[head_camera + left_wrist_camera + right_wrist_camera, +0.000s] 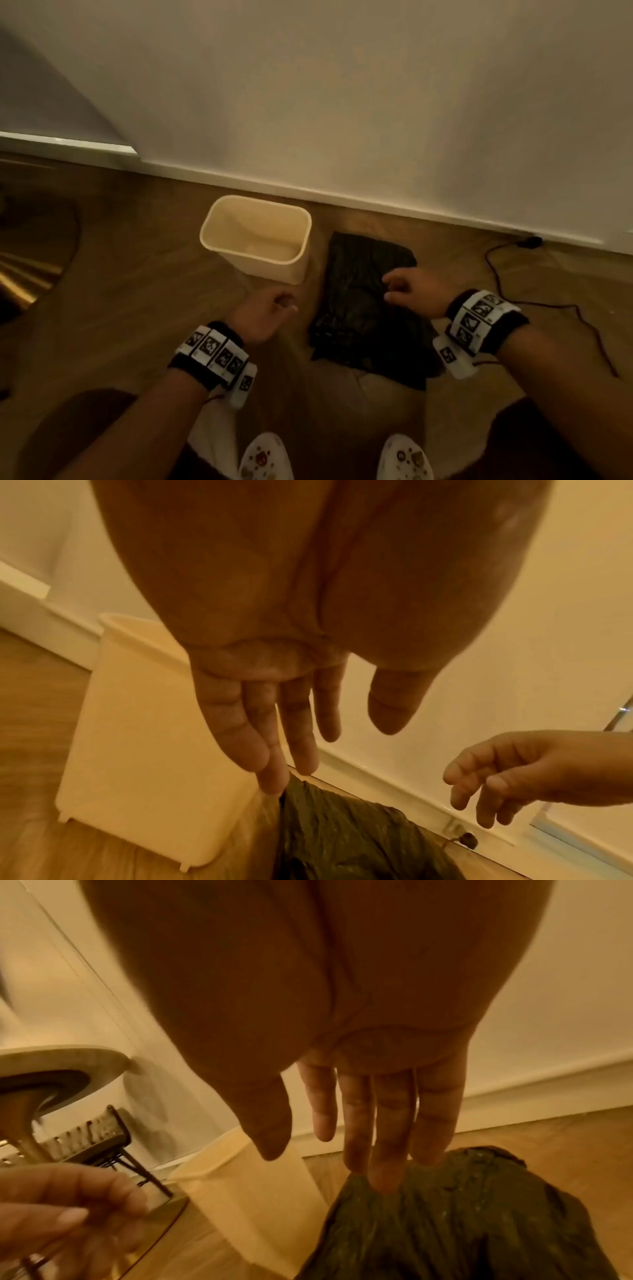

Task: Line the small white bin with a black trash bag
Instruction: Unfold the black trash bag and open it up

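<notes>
A small white bin stands upright and bare inside on the wooden floor near the wall; it also shows as the bin and the bin. To its right a folded black trash bag lies flat on the floor, also seen as the bag and the bag. My left hand hovers between bin and bag with relaxed fingers, holding nothing. My right hand is over the bag's middle, its fingers straight and spread, the tips at the bag's surface.
A white wall and skirting board run behind the bin. A black cable with a plug trails over the floor at the right. A round table edge sits at the left. My feet in white slippers are at the bottom.
</notes>
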Available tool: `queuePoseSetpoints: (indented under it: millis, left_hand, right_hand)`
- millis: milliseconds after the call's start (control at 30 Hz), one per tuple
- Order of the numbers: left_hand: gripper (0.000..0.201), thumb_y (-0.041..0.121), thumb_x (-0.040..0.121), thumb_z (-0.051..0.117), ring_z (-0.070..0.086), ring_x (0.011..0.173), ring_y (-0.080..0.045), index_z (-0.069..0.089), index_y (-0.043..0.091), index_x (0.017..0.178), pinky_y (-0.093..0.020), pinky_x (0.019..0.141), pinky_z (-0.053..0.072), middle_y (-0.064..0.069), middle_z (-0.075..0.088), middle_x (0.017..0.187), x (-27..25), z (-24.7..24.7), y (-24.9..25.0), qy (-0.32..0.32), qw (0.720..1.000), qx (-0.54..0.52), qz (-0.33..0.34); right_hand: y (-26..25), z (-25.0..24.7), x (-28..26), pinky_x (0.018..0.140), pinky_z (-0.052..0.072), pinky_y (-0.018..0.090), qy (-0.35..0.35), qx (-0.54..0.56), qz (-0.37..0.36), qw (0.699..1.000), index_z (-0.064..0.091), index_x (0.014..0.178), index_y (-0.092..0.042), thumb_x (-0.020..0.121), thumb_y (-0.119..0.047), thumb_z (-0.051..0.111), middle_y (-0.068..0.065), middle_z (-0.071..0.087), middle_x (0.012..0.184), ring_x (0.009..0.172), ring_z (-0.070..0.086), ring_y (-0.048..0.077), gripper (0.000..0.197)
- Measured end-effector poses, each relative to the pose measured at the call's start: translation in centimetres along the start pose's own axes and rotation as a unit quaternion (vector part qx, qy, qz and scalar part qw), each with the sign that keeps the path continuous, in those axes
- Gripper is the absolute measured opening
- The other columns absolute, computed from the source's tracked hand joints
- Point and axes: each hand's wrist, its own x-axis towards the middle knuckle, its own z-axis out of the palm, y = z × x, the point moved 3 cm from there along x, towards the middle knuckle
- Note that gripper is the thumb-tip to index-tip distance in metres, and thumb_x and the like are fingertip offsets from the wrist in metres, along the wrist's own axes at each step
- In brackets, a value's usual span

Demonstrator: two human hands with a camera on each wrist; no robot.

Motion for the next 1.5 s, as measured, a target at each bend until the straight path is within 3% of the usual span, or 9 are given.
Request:
queuePoseSetpoints:
  millis: [233,367,533,667,833,1033,1167,1300,1500]
  left_hand:
    - [0.037,0.034,0.094,0.060,0.058,0.095,-0.007,0.058,0.018,0.127,-0.012,0.070,0.041,0.006,0.061,0.109,2.2,0.7,-0.5,-0.013,0.996,0.092,-0.003]
    - [0.041,0.038,0.093,0.061,0.062,0.102,-0.012,0.058,0.018,0.129,-0.023,0.084,0.047,0.003,0.066,0.114,2.3,0.8,0.4,-0.022,0.992,0.127,0.014]
    - [0.037,0.036,0.092,0.062,0.063,0.099,-0.013,0.061,0.020,0.125,-0.023,0.081,0.046,0.004,0.066,0.111,3.3,0.6,2.0,0.024,0.989,0.117,0.084]
    - [0.031,0.030,0.092,0.064,0.060,0.089,-0.001,0.063,0.019,0.121,-0.016,0.077,0.046,0.010,0.066,0.105,3.3,0.9,3.5,0.056,0.988,0.033,0.141]
    - [0.034,0.036,0.096,0.057,0.062,0.093,0.002,0.059,0.021,0.126,-0.014,0.082,0.049,0.010,0.066,0.106,2.5,0.6,5.8,0.058,0.980,-0.079,0.176]
    - [0.044,0.042,0.099,0.046,0.069,0.093,-0.009,0.038,0.026,0.139,-0.030,0.078,0.057,0.004,0.067,0.107,1.9,-0.5,7.1,0.036,0.919,-0.382,0.094]
    - [0.057,0.013,0.091,0.067,0.070,0.100,-0.010,0.042,0.012,0.142,-0.025,0.082,0.056,-0.006,0.071,0.111,2.3,-0.9,6.1,0.057,0.932,-0.343,0.103]
    - [0.028,0.000,0.094,0.058,0.069,0.104,-0.021,0.061,-0.003,0.122,-0.032,0.089,0.055,-0.013,0.071,0.112,2.3,-1.7,5.7,0.058,0.938,-0.309,0.146]
    - [0.020,0.003,0.098,0.052,0.068,0.102,-0.016,0.067,0.011,0.108,-0.029,0.089,0.054,-0.003,0.072,0.107,1.0,-3.8,6.3,0.096,0.916,-0.329,0.208]
  right_hand:
    - [4.1,1.7,4.6,0.103,0.044,0.037,0.028,-0.072,0.088,0.993,0.045,0.144,-0.014,0.087,-0.044,0.068,0.012,0.051,0.143,0.127,0.052,0.029,0.068]
    - [8.1,2.5,5.8,0.106,0.042,0.040,0.112,0.052,0.168,0.978,0.035,0.148,-0.015,0.074,-0.052,0.077,0.012,0.044,0.148,0.131,0.047,0.033,0.093]
    - [10.9,6.3,6.5,0.096,0.048,0.038,0.078,0.132,0.227,0.962,0.057,0.134,-0.014,0.078,-0.049,0.077,0.011,0.059,0.135,0.117,0.059,0.032,0.069]
    - [5.6,2.8,5.8,0.068,0.044,0.030,0.163,0.066,0.143,0.974,0.066,0.092,-0.008,0.089,-0.025,0.062,0.015,0.068,0.094,0.079,0.060,0.027,0.018]
    - [-5.2,-2.7,0.2,0.060,0.042,0.015,0.251,0.127,-0.092,0.955,0.060,0.076,-0.027,0.083,-0.020,0.063,-0.008,0.065,0.075,0.068,0.060,-0.002,0.011]
    - [-11.5,1.5,-3.6,0.087,0.049,0.025,0.132,-0.016,-0.335,0.933,0.069,0.115,-0.019,0.087,-0.022,0.065,-0.002,0.063,0.107,0.098,0.061,0.013,0.028]
    - [-11.9,4.5,-3.8,0.102,0.039,0.035,0.078,-0.182,-0.353,0.914,0.055,0.135,-0.024,0.089,-0.051,0.057,0.001,0.054,0.125,0.115,0.049,0.019,0.054]
    - [-12.0,2.9,-4.0,0.106,0.041,0.035,0.035,-0.147,-0.338,0.929,0.058,0.133,-0.028,0.091,-0.062,0.050,-0.007,0.059,0.132,0.120,0.053,0.011,0.055]
    - [-8.4,-4.4,-3.2,0.089,0.054,0.035,0.253,0.047,-0.225,0.940,0.059,0.120,-0.031,0.086,-0.048,0.068,-0.010,0.060,0.115,0.099,0.061,0.002,0.039]
